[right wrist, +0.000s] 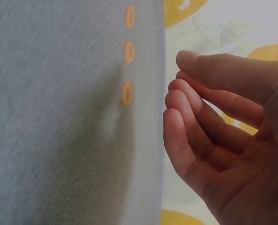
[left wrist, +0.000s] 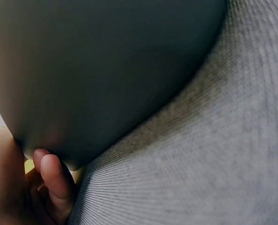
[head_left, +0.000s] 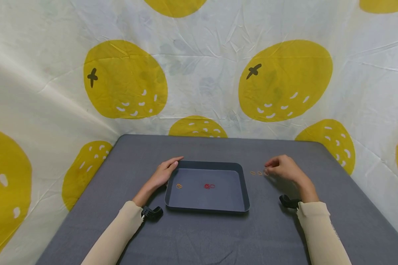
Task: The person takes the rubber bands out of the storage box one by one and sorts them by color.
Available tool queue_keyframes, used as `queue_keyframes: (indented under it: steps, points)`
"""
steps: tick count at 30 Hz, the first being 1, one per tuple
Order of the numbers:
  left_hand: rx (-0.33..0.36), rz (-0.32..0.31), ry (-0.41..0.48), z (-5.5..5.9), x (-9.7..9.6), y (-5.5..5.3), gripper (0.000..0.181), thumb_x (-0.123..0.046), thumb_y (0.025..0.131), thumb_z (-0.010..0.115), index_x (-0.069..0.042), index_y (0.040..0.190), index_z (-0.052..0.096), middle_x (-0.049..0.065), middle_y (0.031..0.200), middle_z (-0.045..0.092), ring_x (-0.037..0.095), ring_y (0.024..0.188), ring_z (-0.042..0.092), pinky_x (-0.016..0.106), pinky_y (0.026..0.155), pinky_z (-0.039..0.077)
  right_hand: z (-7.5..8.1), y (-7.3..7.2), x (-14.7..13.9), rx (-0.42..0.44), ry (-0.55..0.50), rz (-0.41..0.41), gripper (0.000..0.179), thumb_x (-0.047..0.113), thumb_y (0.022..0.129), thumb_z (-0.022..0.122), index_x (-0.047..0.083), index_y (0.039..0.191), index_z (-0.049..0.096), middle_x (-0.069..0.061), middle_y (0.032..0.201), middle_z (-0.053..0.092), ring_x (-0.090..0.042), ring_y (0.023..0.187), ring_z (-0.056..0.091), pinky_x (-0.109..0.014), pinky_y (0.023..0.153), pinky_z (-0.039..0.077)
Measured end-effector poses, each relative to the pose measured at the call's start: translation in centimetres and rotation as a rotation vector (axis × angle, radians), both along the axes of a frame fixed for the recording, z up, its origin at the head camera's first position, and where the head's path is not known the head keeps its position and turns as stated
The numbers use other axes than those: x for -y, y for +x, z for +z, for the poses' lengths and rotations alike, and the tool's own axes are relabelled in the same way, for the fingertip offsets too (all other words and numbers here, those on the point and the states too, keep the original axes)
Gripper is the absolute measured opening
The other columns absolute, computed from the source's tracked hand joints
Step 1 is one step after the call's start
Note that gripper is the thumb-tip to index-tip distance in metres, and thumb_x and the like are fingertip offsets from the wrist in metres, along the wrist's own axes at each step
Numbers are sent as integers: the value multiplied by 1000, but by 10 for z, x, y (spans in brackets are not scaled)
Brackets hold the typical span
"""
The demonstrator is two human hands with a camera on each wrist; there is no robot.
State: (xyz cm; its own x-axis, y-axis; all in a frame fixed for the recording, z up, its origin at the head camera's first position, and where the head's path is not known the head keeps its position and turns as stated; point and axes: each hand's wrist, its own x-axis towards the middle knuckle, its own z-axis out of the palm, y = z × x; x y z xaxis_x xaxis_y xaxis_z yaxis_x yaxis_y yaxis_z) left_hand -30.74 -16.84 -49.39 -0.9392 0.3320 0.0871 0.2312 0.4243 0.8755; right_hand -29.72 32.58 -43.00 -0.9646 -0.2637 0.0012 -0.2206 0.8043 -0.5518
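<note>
A dark grey rectangular tray (head_left: pixel 205 210) lies on the table. My left hand (head_left: pixel 161 175) holds its left side near the far corner; in the left wrist view, bent fingers (left wrist: pixel 57 183) meet the outside of the tray wall (left wrist: pixel 106 79). Inside the tray are small orange rubber bands (head_left: pixel 179 186) at the left and red rubber bands (head_left: pixel 208 186) near the middle. Right of the tray, three orange rubber bands (right wrist: pixel 129 52) lie in a row. Over the rightmost one hovers my right hand (head_left: pixel 284 168), its fingers loosely bent and nothing visible between them.
Grey cloth covers the table (head_left: pixel 199 239). A white curtain (head_left: pixel 202 81) with yellow fruit prints hangs behind and at both sides. Each wrist carries a black camera mount, one at the left (head_left: pixel 152 212) and one at the right (head_left: pixel 289 201).
</note>
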Motion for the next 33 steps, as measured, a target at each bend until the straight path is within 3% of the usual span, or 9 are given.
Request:
queue_keyframes:
  steps: [6,11,22,33]
  points:
    - [4,-6,4,-1,1,0,44,-35,114,40,-24,155,51,18,145,60,15,37,42,43,42,51,5,1,9,-26,14,16,28,17,96,72,-2,116,77,-14,103,78,-20,88,70,-35,73,57]
    - [2,-2,5,-2,2,0,44,-36,114,40,-24,155,51,21,138,64,15,36,41,42,41,50,11,3,17,-44,0,39,28,17,96,73,-3,115,76,-15,103,77,-21,87,70,-35,72,57]
    - [7,-10,4,-2,1,2,45,-37,113,40,-24,155,50,15,153,54,16,36,42,42,41,51,15,5,33,-64,4,86,27,16,96,73,-3,115,76,-13,101,77,-18,85,69,-31,69,55]
    - [-9,-1,-14,0,0,0,44,-37,114,40,-26,155,51,14,152,56,16,37,45,41,42,51,18,4,55,-61,-12,130,27,16,96,74,-2,116,76,-11,100,78,-16,84,69,-33,71,55]
